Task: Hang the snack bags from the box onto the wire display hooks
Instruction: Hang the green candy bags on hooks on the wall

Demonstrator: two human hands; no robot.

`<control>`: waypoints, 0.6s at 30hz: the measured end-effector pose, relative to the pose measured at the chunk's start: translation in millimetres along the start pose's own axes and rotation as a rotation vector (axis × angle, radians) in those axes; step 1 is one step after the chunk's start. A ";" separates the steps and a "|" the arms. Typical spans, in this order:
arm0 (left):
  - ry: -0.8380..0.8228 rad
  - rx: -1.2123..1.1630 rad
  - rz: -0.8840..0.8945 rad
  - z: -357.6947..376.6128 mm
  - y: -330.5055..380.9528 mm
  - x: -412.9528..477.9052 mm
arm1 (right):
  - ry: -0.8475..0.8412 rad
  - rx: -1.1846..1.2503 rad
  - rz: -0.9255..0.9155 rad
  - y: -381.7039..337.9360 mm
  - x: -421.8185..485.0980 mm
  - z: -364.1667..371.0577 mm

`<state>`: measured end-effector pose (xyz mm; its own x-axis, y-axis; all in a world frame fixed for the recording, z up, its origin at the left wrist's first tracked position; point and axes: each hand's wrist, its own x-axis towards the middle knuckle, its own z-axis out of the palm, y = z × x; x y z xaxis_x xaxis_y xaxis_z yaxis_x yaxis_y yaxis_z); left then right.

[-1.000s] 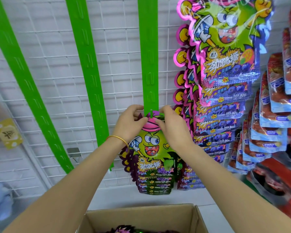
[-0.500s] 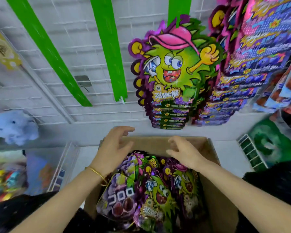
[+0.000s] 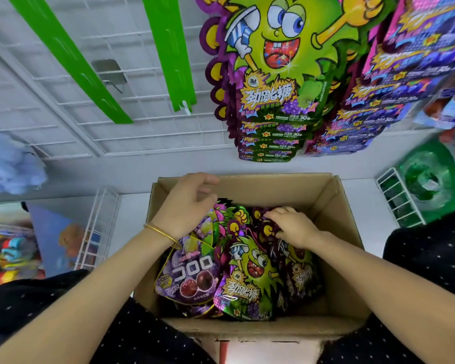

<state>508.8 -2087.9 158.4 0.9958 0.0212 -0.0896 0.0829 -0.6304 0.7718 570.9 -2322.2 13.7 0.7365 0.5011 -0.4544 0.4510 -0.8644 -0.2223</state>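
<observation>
Hands have left hung bags (image 3: 276, 74), upper centre, and dropped into box (image 3: 336, 206), lower centre. Left hand (image 3: 187, 206) loosely open over loose bags (image 3: 250, 271), holding nothing. Right hand (image 3: 292, 227) fingers now on bag tops; grip unclear. Last bag hung, next pick starting.

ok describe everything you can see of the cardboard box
The cardboard box is brown corrugated card, upright and open-topped, standing on a pale surface below the wire grid. It is partly filled with glossy snack bags standing on edge. The left hand is over its back left corner; the right hand reaches inside, fingers on the bag tops.
</observation>
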 end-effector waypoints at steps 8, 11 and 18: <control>-0.097 0.021 -0.028 11.0 -0.3 -2.7 | -0.009 0.026 -0.160 4.3 -8.4 -43.3; -0.206 0.013 -0.041 20.5 2.3 -4.6 | 0.012 0.199 -0.264 -20.0 -19.0 -75.0; -0.298 -0.046 -0.019 43.4 6.2 -11.6 | 0.209 0.585 -0.340 -58.3 -51.8 -117.1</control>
<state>496.0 -2125.7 136.9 0.9387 -0.2003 -0.2805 0.1103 -0.5964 0.7951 565.5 -2293.0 151.2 0.7105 0.6942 -0.1157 0.3715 -0.5096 -0.7761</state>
